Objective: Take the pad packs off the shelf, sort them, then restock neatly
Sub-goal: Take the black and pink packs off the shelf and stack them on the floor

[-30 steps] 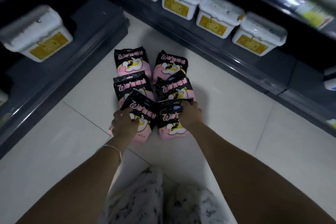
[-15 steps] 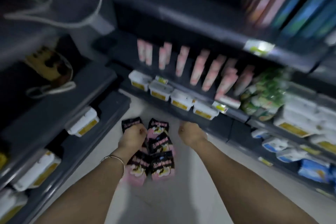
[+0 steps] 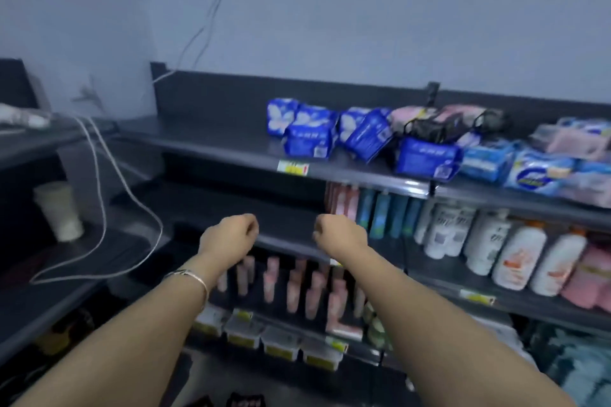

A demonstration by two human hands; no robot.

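Head view: a dark grey metal shelving unit [image 3: 231, 99] fills the frame against a pale wall. Its top shelf [image 3: 205, 135] is bare on the left half and carries the pad packs from the middle to the right. A loose cluster of glossy blue plastic pad packs [image 3: 309, 139] lies tilted and overlapping. Behind and just right of them sits a heap of pink and black pad packs [image 3: 439, 120]. Light blue and white pad packs [image 3: 532, 175] lie further right, near the shelf edge. On the shelf below stand white plastic bottles with orange caps [image 3: 515, 258]. Lower down there is a row of upright pink tubes [image 3: 294, 287], blurred, with white lidded tubs bearing yellow labels [image 3: 281, 340] beneath them. A white cable [image 3: 102, 182] hangs from the wall across the left-hand shelving, beside a white paper cup [image 3: 59, 211]. Both forearms are raised in front of the middle shelves, well below the packs. The left hand [image 3: 228, 235] and the right hand [image 3: 339, 235] each have the fingers curled into a loose fist, gripping nothing and touching no pack. A thin silver bracelet [image 3: 191, 276] sits on the left wrist. A small yellow price label [image 3: 292, 167] is fixed to the top shelf lip, below the blue packs
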